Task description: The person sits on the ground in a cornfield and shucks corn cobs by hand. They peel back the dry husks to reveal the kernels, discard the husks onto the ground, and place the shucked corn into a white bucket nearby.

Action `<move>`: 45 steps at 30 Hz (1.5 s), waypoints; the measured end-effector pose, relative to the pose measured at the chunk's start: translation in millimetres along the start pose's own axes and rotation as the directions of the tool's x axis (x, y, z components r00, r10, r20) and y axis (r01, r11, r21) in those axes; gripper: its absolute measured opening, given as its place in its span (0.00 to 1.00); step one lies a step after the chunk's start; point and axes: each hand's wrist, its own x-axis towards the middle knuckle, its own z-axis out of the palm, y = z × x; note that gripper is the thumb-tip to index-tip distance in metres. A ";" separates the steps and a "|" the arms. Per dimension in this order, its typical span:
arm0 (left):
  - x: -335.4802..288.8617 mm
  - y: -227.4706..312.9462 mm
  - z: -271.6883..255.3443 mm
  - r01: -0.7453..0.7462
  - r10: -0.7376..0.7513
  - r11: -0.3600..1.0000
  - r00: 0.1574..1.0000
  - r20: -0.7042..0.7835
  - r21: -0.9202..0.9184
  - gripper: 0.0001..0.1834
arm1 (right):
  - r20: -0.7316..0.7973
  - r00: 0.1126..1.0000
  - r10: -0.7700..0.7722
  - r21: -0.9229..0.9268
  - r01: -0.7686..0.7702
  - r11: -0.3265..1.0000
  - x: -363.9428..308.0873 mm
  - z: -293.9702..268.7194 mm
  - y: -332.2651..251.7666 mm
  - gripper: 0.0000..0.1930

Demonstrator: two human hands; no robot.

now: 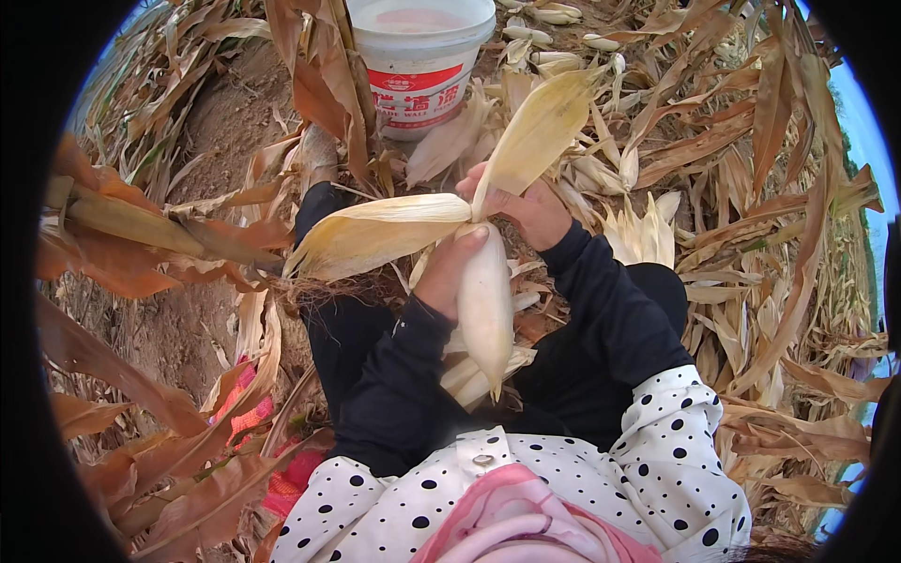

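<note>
In front of my body hangs an ear of corn, its pointed tip toward me and pale inner husk still around it. My left hand is closed on the ear near its base, the thumb lying across the top. My right hand is closed at the base of a yellowish husk leaf that stands up and away to the right; its fingers are partly hidden behind it. A second husk leaf spreads out to the left, peeled away from the ear.
A white bucket with a red label stands beyond my hands. Several ears of corn lie on the ground at the far side. Dry corn stalks and leaves crowd the left, and more litter the right. Red mesh lies at lower left.
</note>
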 end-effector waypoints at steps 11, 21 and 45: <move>-4.1 -6.4 9.3 0.009 -0.018 0.994 0.997 0.081 0.112 0.20 | -0.074 0.974 0.215 0.008 -0.215 0.977 -1.1 20.6 3.8 0.11; -6.9 0.5 7.0 -0.169 0.136 0.966 0.975 0.174 0.196 0.19 | 0.071 0.957 0.283 0.539 -0.275 0.796 3.0 24.8 -30.9 0.06; -10.3 -21.3 36.7 -0.457 0.462 0.882 0.887 -0.019 0.111 0.30 | -0.436 0.880 0.190 0.863 0.348 0.366 7.6 17.0 -30.2 0.05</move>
